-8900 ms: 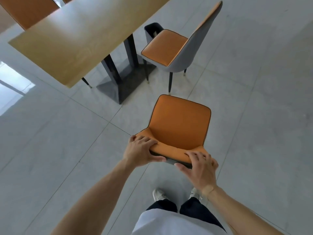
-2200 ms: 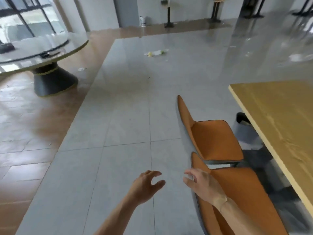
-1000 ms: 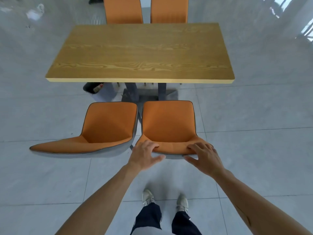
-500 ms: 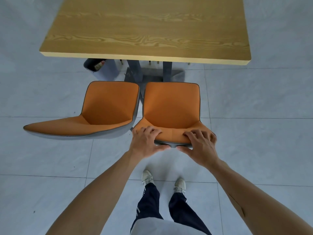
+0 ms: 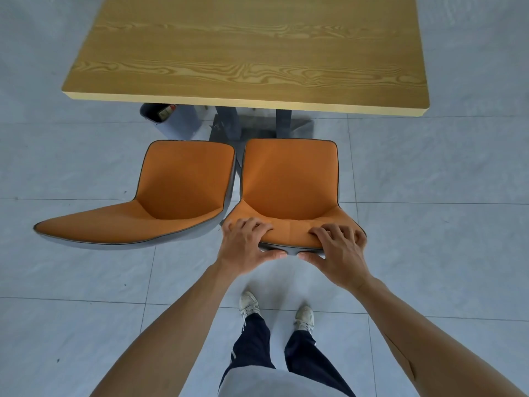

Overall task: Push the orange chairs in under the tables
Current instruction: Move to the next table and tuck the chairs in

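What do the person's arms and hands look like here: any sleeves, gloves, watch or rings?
Both forearms are bare, with no sleeves in view. The left hand and right hand wear no gloves, and no watch, ring or wristband shows. No markings are visible on either arm.

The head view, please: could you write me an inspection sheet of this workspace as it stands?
Surface: wooden table, top bare as far as the frame shows; grey tiled floor.
Job's things: right chair and left chair side by side, seats short of the table edge, not yet under it.
Clutter: dark bin partly under the table.
Grippers: left hand and right hand grip the right chair's backrest top, thumbs behind.
Cables: nothing seen.
Surroundings: person's shoes on the tiles.
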The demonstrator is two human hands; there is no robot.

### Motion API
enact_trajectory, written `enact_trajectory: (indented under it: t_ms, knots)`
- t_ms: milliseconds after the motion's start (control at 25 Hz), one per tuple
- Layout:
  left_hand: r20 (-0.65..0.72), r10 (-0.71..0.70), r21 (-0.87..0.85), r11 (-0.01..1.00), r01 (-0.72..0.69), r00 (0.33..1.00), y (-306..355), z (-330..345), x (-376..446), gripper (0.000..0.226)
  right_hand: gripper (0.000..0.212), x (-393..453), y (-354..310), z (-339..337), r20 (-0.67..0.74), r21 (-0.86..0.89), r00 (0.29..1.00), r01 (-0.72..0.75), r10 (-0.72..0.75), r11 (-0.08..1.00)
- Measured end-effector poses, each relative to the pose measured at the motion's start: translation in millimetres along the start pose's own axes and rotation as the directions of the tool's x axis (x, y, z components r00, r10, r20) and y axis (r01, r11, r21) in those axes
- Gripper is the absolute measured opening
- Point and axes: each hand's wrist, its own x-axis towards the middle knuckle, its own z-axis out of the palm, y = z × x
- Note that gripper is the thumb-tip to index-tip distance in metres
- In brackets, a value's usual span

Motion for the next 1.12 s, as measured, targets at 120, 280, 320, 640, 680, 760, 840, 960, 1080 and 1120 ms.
enact_trajectory:
  t_ms: [120,280,320,640,680,760,840,960,1080,1120]
  knots:
    - [0.001,0.000,-0.017,1.000,0.000,1.000,-7.5,-4.4,8.1,0.100,0.083,9.4,-4.6,-0.7,-0.004,-0.007,1.000,-0.007,0.007,1.000]
    - [0.008,0.003,-0.008,1.000,-0.003,1.000,-14.5,-8.9,18.6,0.098,0.082,21.7,-7.3,-2.5,0.001,-0.012,1.000,-0.010,0.010,1.000]
    - [0.010,0.004,-0.005,1.000,-0.004,1.000,-16.0,-9.1,20.0,0.096,0.081,23.8,-7.8,-1.9,-0.006,-0.012,1.000,-0.007,0.007,1.000]
    - [-0.001,0.010,-0.010,1.000,-0.010,1.000,-31.3,-17.6,39.3,0.092,0.078,44.8,-12.6,-1.3,-0.037,0.001,0.999,-0.007,0.007,1.000]
    - [-0.012,0.015,-0.010,1.000,-0.015,1.000,-32.4,-17.0,40.2,0.091,0.077,46.1,-12.7,-1.3,-0.036,-0.007,0.999,-0.006,0.006,1.000]
    - [-0.037,0.028,-0.009,1.000,-0.028,0.999,-32.8,-14.2,40.0,0.089,0.075,45.6,-12.4,-0.6,-0.040,-0.019,0.999,-0.004,0.003,1.000]
    - [-0.047,0.043,-0.008,0.999,-0.044,0.998,-33.4,-12.6,39.8,0.087,0.075,45.5,-13.0,-0.8,-0.042,-0.017,0.999,-0.004,0.003,1.000]
    - [-0.050,0.050,-0.012,0.999,-0.050,0.998,-34.4,-12.2,39.2,0.088,0.076,44.7,-14.1,-2.4,-0.040,-0.023,0.999,-0.010,0.009,1.000]
    - [-0.038,0.047,-0.013,0.999,-0.048,0.998,-33.1,-13.1,40.1,0.091,0.077,44.7,-14.2,-4.6,-0.023,-0.029,1.000,-0.018,0.017,0.999]
    - [-0.035,0.046,-0.014,0.999,-0.046,0.998,-32.7,-13.1,40.4,0.092,0.078,44.7,-14.1,-5.0,-0.015,-0.031,1.000,-0.020,0.020,0.999]
